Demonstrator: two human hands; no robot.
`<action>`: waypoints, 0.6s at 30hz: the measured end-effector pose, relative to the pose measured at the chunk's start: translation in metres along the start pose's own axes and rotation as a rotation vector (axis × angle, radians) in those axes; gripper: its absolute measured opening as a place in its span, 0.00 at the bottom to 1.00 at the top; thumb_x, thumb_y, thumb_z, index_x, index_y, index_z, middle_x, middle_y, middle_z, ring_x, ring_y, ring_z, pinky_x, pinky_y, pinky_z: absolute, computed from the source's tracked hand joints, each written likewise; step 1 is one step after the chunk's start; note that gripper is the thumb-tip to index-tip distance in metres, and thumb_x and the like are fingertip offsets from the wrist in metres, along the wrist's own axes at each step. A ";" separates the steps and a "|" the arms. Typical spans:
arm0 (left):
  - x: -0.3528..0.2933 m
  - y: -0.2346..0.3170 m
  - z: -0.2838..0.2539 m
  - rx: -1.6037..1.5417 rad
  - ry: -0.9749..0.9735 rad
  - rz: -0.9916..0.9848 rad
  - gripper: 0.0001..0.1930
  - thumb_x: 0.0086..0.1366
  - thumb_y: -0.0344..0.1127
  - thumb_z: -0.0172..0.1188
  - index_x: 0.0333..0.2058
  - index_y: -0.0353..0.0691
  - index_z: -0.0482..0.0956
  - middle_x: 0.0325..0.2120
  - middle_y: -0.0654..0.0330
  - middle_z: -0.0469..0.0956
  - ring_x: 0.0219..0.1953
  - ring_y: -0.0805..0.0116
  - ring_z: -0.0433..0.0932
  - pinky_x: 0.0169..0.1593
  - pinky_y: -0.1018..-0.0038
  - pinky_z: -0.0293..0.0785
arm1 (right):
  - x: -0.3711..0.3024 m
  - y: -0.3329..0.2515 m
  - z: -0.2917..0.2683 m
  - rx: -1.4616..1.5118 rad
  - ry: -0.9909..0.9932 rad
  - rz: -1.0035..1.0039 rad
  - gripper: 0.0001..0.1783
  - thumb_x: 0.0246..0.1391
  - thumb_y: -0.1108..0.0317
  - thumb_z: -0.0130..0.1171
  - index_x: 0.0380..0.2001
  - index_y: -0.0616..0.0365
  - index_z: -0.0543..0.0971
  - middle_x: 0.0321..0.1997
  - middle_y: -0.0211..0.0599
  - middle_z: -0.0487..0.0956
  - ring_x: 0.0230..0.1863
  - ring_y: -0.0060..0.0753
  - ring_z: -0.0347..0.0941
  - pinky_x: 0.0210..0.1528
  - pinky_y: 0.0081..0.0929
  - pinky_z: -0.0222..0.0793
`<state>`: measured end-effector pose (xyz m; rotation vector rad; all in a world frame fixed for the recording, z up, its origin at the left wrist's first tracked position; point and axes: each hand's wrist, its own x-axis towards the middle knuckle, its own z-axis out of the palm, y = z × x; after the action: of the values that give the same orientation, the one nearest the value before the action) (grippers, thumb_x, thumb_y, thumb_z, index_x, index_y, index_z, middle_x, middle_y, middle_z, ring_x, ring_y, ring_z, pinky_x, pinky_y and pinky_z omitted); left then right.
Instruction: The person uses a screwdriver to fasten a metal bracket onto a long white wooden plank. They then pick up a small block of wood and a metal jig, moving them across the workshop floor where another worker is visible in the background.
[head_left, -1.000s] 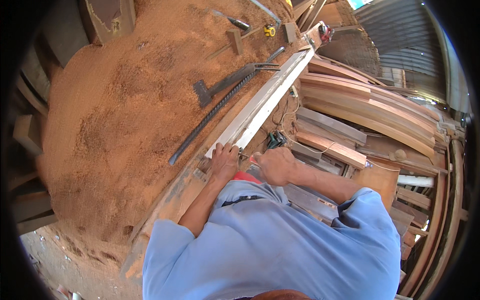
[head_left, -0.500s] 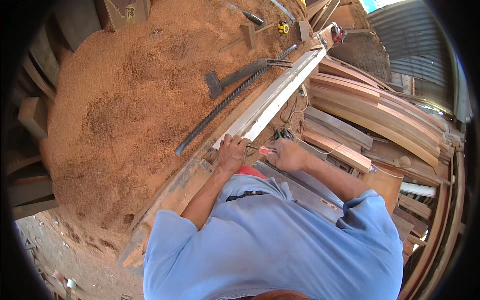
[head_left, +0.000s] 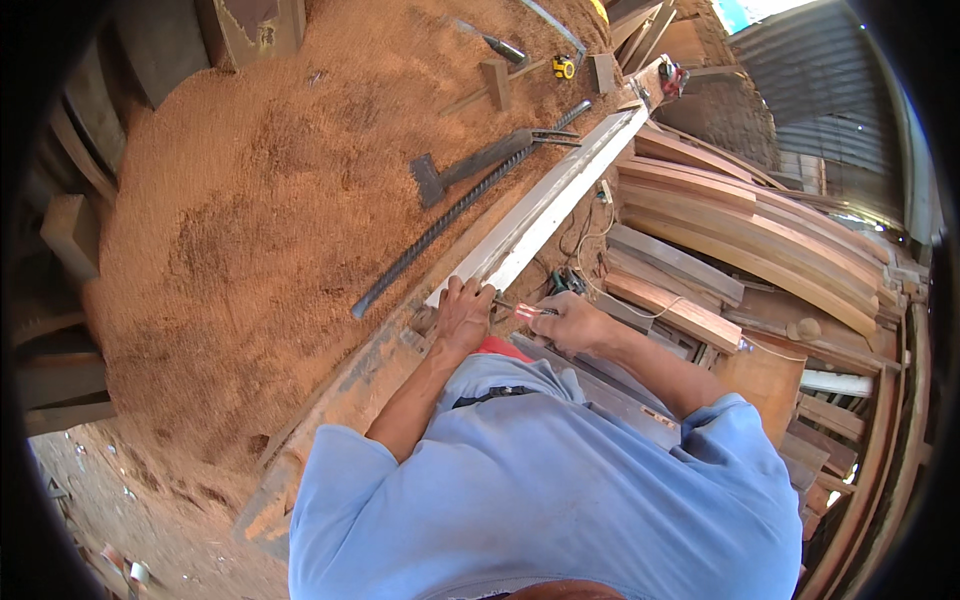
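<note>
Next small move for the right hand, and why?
Probably a slight twist of the right hand: it grips a red-and-white-handled screwdriver-like tool whose metal shaft points toward the near end of the long white-and-grey beam, where the left hand rests. The tip is hidden.

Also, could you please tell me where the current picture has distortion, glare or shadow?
In the head view, the right-edge beams look bowed; the gap above the corrugated sheet glares white; the left-edge boards sit in shadow; the pale board at the left hand is brightly lit.
</note>
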<state>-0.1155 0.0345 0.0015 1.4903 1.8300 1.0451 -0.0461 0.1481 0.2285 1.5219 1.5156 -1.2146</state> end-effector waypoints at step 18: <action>0.001 0.002 0.002 -0.048 -0.012 -0.037 0.08 0.59 0.29 0.60 0.38 0.45 0.79 0.44 0.57 0.78 0.50 0.47 0.71 0.49 0.50 0.73 | 0.007 0.029 -0.013 -0.197 0.078 -0.184 0.19 0.61 0.57 0.64 0.43 0.65 0.83 0.25 0.42 0.80 0.26 0.24 0.74 0.30 0.33 0.71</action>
<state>-0.1133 0.0358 0.0025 1.4260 1.8054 1.0530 -0.0162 0.1598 0.2221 1.3375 1.8032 -1.0806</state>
